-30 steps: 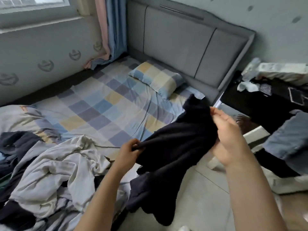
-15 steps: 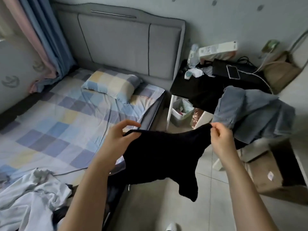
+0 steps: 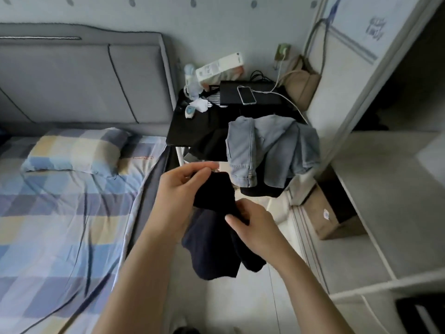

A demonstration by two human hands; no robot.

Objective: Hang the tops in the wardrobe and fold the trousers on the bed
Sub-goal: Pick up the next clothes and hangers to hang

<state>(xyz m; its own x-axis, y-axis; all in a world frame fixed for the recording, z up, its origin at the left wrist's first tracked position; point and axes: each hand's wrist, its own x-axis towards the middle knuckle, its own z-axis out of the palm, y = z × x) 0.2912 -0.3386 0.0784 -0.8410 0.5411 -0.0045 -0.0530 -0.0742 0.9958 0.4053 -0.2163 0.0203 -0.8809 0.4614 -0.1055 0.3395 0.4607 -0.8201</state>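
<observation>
At the centre of the frame both hands hold a black garment [image 3: 214, 227] over the floor beside the bed [image 3: 60, 213]. The left hand [image 3: 183, 186] pinches its top edge, grip clamped on the cloth; the right hand [image 3: 255, 227], lower, is clamped on a fold. Jeans [image 3: 269, 150] hang off the black table [image 3: 190, 131] above them. The wardrobe [image 3: 385, 165] stands at the right.

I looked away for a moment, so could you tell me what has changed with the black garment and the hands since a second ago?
The view swung right, from bed to wardrobe side. The hands came together: the left hand is above, the right hand below, bunching the black garment that was spread between them. Both hands kept their grip; the jeans are unmoved on the black table.
</observation>
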